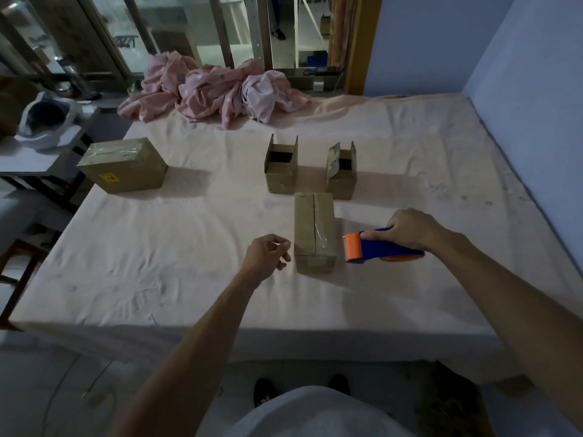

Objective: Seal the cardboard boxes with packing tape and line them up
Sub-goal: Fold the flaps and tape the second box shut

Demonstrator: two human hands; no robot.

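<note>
A small closed cardboard box [315,230] lies near the middle of the bed, with clear tape along part of its top seam. My right hand [413,228] grips a blue and orange tape dispenser [378,247] just right of that box, resting on the sheet. My left hand [268,252] hovers just left of the box with loosely curled fingers, holding nothing. Behind stand two small boxes with flaps up, one [280,167] on the left and one [342,173] on the right. A larger taped box [123,165] sits far left.
All of this rests on a bed with a pale pink sheet [176,247]. Crumpled pink bedding [214,89] lies at the far edge. A side table with a white bag [47,121] stands to the left. A blue wall [536,105] borders the right side.
</note>
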